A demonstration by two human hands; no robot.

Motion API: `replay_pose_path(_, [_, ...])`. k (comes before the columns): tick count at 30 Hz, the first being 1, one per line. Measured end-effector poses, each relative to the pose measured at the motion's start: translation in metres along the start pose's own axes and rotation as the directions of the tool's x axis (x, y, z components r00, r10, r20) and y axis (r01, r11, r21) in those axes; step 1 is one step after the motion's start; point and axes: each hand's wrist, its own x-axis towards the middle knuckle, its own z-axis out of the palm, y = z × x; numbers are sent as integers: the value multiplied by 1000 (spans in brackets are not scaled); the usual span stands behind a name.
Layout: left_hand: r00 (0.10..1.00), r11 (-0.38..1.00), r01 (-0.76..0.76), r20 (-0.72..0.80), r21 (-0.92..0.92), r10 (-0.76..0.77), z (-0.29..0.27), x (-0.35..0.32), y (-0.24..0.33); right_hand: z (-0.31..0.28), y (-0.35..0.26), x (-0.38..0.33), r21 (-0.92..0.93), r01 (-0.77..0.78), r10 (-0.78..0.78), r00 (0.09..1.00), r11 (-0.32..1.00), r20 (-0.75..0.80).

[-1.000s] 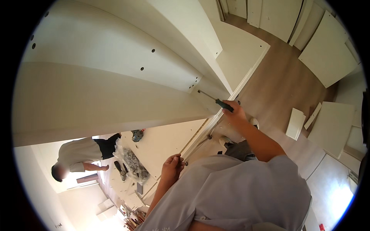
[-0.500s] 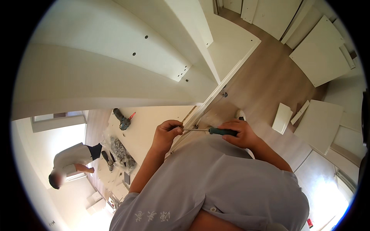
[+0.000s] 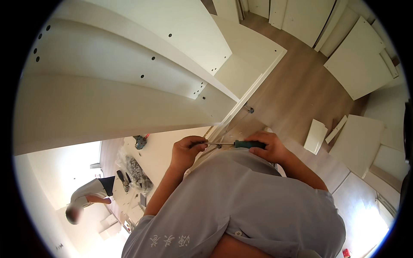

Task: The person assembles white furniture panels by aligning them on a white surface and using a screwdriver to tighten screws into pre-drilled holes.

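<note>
A screwdriver [image 3: 244, 144] with a dark green handle and a thin metal shaft lies level across the front of my body. My right hand [image 3: 269, 147] is closed around the handle. At the other end, my left hand [image 3: 185, 151] pinches the tip of the shaft; whether a small part sits between those fingers I cannot make out. Just beyond both hands stands a large white cabinet [image 3: 99, 92] with shelves and dark round fittings in its panels. Its front lower edge runs close to my left fingers.
On a white panel at left lie a power drill [image 3: 140, 142], partly hidden by the cabinet, a clear bag of small fittings [image 3: 137, 172] and a dark-handled tool [image 3: 123, 180]. Another person [image 3: 92, 191] bends over at far left. White boards [image 3: 355, 137] lie on the wooden floor [image 3: 284, 81] at right.
My view has shifted, so more of the cabinet's inside shows and the drill is now mostly covered. Both hands keep their hold on the screwdriver. The other person appears lower in the picture.
</note>
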Motion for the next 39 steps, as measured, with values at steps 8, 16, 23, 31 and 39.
replay_pose_path(8, [1000,999,1,11,-53,0,11,2,-3,-12,12,-1,363,-305,286,952,881,106])
replay_pose_path(16, [964,969,-244,120,36,238,14,8,-5,-27,29,0,677,-643,332,765,358,552])
replay_pose_path(23, [990,980,-93,92,-174,110,30,-1,26,-8,59,8,752,-435,269,900,496,343])
replay_pose_path(31, [988,981,140,44,133,-146,-26,-25,-52,18,91,82,454,-378,410,912,807,30])
replay_pose_path(39, [963,965,259,-81,37,-256,-59,-71,-102,80,171,172,326,-245,314,932,913,-180])
